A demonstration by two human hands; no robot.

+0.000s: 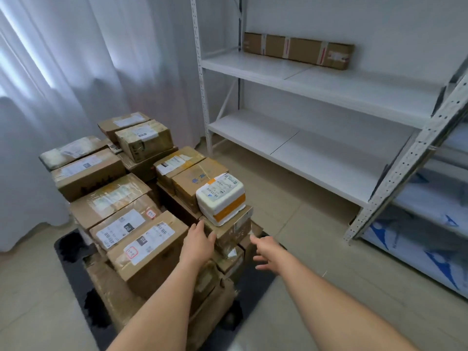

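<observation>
Several taped cardboard parcels are stacked on a dark mat [73, 247] on the floor. A white foam parcel [220, 197] with orange tape lies on a small brown box [231, 231] at the stack's near right corner. My left hand [200, 240] lies flat with straight fingers against that box's left side, touching it. My right hand [268, 252] hovers just right of the same box with fingers spread, apart from it. A labelled box [149, 245] sits directly left of my left hand.
A white metal shelf rack [316, 153] stands to the right, with one long flat cardboard box [298, 50] on its upper shelf. A second rack [435, 239] with blue-printed sheets is at the far right. White curtains [63, 72] hang behind the stack. Tiled floor lies between stack and racks.
</observation>
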